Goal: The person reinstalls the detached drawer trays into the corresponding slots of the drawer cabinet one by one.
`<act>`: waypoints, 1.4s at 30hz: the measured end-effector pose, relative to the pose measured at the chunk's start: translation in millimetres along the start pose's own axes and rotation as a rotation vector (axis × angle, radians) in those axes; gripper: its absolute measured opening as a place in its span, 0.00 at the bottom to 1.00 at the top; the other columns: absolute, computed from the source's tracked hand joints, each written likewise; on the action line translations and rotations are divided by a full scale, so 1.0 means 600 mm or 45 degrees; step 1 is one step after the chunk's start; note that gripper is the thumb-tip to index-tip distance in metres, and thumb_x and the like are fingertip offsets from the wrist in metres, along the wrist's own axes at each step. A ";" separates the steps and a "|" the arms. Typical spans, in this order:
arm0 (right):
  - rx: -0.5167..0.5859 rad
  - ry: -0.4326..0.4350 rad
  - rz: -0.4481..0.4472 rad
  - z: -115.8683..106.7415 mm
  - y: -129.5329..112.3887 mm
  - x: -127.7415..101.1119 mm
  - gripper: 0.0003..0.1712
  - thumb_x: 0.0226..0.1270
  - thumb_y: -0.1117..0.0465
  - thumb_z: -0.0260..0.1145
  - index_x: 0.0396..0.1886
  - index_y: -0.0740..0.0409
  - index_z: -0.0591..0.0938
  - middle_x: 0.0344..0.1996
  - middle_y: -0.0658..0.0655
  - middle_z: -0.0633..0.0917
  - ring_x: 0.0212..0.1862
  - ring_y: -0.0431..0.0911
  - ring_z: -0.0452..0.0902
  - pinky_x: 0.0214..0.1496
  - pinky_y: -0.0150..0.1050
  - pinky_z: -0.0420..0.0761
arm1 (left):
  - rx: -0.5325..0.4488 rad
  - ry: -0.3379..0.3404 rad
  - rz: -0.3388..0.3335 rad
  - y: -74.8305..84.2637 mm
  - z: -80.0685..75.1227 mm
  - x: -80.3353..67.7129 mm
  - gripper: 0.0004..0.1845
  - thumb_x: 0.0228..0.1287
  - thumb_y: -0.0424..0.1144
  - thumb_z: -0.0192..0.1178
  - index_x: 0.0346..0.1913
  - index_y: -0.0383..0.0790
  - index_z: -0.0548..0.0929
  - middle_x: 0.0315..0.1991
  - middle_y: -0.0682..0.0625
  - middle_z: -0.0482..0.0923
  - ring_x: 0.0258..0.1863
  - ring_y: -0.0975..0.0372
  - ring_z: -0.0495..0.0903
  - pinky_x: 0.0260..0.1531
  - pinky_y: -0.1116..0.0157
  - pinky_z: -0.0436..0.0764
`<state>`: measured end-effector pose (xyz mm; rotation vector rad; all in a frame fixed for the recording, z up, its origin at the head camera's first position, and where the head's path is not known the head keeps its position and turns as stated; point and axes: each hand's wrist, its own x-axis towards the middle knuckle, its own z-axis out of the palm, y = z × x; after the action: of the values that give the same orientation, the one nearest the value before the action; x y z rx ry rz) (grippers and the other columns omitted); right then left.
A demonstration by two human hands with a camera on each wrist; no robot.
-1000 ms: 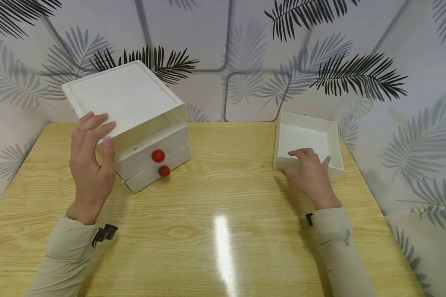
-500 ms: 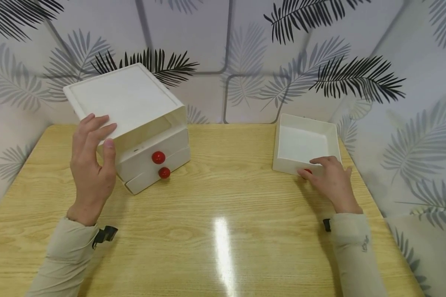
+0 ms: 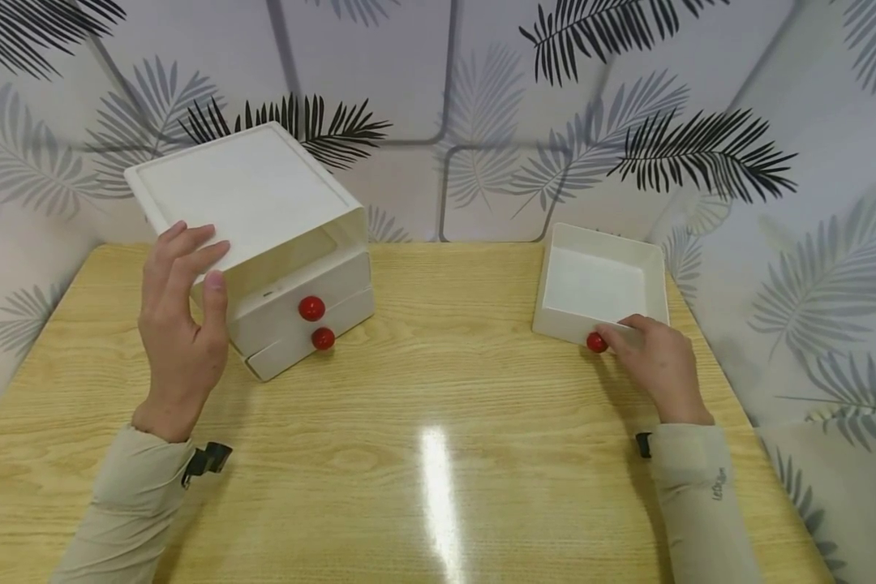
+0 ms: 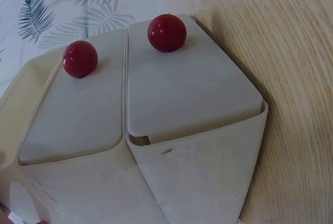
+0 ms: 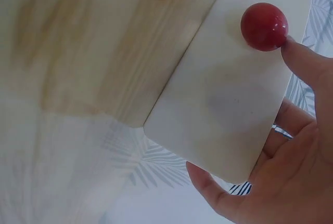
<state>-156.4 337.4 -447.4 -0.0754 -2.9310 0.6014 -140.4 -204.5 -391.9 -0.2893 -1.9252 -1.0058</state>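
Observation:
A white cabinet (image 3: 248, 195) stands at the left, with a vacant top slot and two lower drawers bearing red knobs (image 3: 311, 308). My left hand (image 3: 182, 332) rests on the cabinet's near-left top edge, fingers extended over the top and thumb by the front corner. On the right lies a loose white drawer (image 3: 597, 284), its open side up. My right hand (image 3: 657, 365) grips this drawer at its front wall. In the right wrist view the thumb touches the drawer's red knob (image 5: 264, 26), and the other fingers reach behind the wall and round its end.
Both things stand on a wooden table (image 3: 423, 389) that reaches back to a wall (image 3: 496, 97) with a leaf pattern. The loose drawer is close to the table's right edge. A bright light reflection (image 3: 441, 495) shows at the front middle.
My right hand shifted right along the drawer's front, then its fingers closed over the front wall with the thumb by the knob, which now shows. The left hand and cabinet have kept their places.

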 end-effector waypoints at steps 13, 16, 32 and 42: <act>-0.070 0.087 -0.043 0.008 -0.012 -0.002 0.29 0.72 0.36 0.65 0.46 0.59 0.91 0.17 0.59 0.85 0.23 0.52 0.75 0.26 0.40 0.70 | 0.004 -0.011 -0.002 -0.004 0.000 0.001 0.22 0.77 0.47 0.53 0.54 0.32 0.86 0.63 0.39 0.82 0.75 0.51 0.70 0.80 0.54 0.64; -0.063 0.078 -0.072 0.012 -0.013 -0.002 0.28 0.73 0.38 0.65 0.43 0.60 0.91 0.21 0.61 0.88 0.24 0.54 0.79 0.27 0.45 0.75 | 0.004 -0.005 -0.008 -0.003 -0.002 -0.001 0.22 0.76 0.46 0.53 0.54 0.31 0.87 0.63 0.38 0.82 0.75 0.51 0.71 0.80 0.54 0.64; 0.010 0.042 -0.160 0.017 -0.018 -0.001 0.26 0.75 0.46 0.66 0.22 0.61 0.85 0.15 0.55 0.79 0.23 0.49 0.70 0.26 0.36 0.69 | -0.009 0.005 -0.008 -0.002 -0.003 -0.002 0.20 0.76 0.44 0.53 0.54 0.31 0.86 0.62 0.37 0.82 0.75 0.50 0.70 0.80 0.54 0.64; 0.073 0.169 -0.273 0.019 -0.029 -0.006 0.19 0.71 0.52 0.70 0.26 0.62 0.89 0.20 0.59 0.88 0.23 0.47 0.74 0.29 0.37 0.76 | -0.014 -0.002 -0.004 -0.005 0.000 0.002 0.20 0.76 0.44 0.53 0.54 0.31 0.86 0.63 0.38 0.82 0.75 0.51 0.70 0.80 0.54 0.64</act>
<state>-155.1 316.8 -451.4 0.1954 -2.7438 0.6199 -142.9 -206.4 -392.2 -0.2938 -1.9230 -1.0183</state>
